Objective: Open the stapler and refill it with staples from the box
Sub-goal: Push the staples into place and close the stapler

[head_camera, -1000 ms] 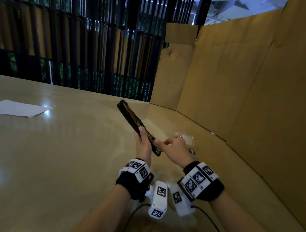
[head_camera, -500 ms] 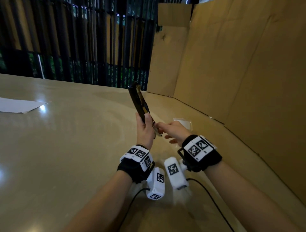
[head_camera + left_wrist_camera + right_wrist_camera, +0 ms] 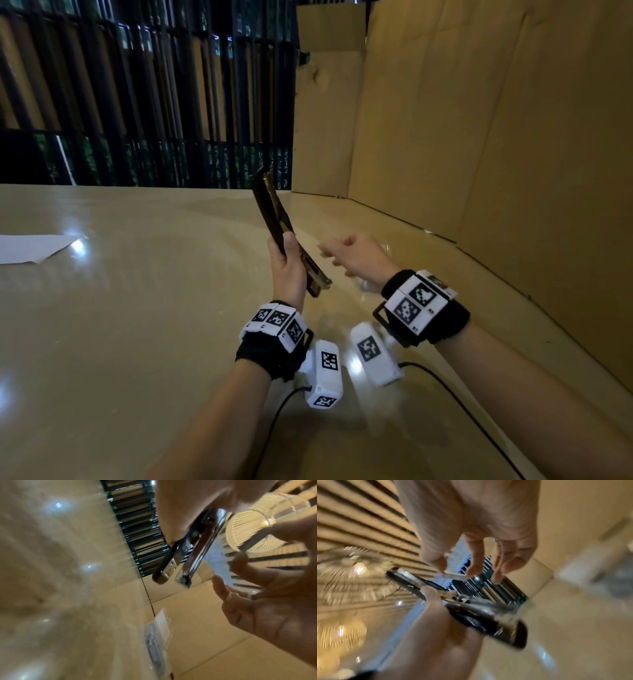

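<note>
In left hand (image 3: 287,270) stapler (image 3: 274,219), right fingers (image 3: 475,566) pinching staples (image 3: 454,576)

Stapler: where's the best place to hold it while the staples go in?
Around its middle, from the back, as the left hand does. The stapler stands tilted with its metal channel toward the right hand, which pinches a staple strip, so a grip from behind probably leaves it free.

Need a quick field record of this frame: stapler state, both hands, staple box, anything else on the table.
stapler: opened, held tilted above the table
left hand: grips the stapler
right hand: beside the stapler, pinches a staple strip
staple box: clear plastic, lid open, on the table near the cardboard wall
paper sheet: far left of table
</note>
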`<state>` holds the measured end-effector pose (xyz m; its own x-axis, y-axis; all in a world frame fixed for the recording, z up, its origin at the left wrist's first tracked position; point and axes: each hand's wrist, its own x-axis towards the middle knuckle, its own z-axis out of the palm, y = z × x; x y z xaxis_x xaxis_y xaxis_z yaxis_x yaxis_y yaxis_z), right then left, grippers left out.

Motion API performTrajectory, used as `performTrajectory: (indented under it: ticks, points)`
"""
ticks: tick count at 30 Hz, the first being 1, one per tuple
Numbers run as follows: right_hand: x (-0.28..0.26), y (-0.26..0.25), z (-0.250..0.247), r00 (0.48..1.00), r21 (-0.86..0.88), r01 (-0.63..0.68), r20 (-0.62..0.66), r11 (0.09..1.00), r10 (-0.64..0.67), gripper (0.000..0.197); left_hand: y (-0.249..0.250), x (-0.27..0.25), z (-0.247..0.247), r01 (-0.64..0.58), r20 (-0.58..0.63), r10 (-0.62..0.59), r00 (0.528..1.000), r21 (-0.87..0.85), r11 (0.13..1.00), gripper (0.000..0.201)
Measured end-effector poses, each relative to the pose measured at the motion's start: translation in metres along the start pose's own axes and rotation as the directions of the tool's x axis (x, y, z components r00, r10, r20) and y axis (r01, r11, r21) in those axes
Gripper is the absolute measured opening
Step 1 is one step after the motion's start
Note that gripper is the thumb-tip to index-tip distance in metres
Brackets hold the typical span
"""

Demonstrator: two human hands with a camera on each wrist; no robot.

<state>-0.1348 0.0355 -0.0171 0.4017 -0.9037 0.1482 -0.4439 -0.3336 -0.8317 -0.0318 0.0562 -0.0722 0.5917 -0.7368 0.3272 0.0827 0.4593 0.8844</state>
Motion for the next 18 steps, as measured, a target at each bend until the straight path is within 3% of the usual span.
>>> performTrajectory:
  ticks: [2,5,8,10,15,18]
  points:
    - [-0.001,0.004,-0.007,0.963,-0.156,0.256,-0.046,0.954,-0.266,0.016,-0.001,0.007,-0.001,0.142,-0.002,-0.143,0.99,-0.063,0.988,0.048]
    - [0.0,0.011,-0.013,0.838,-0.494,0.519,0.135,0.698,-0.529,0.019,-0.006,0.01,-0.003,0.259,0.085,-0.25,0.964,-0.119,0.959,0.05]
    - [0.001,0.02,-0.012,0.711,-0.635,0.652,0.32,0.415,-0.626,0.024,-0.01,0.011,-0.003,0.358,0.125,-0.345,0.93,-0.103,0.928,0.063]
    - [0.0,0.021,-0.01,0.667,-0.667,0.678,0.383,0.308,-0.639,0.026,-0.01,0.012,-0.001,0.414,0.146,-0.399,0.905,-0.095,0.905,0.062]
    - [-0.001,0.024,-0.01,0.566,-0.605,0.756,0.414,0.248,-0.713,0.028,-0.01,0.011,-0.001,0.448,0.168,-0.433,0.886,-0.059,0.892,0.053]
    - [0.003,0.028,-0.011,0.537,-0.572,0.786,0.443,0.235,-0.718,0.03,-0.009,0.009,0.001,0.453,0.204,-0.434,0.878,-0.055,0.89,0.048]
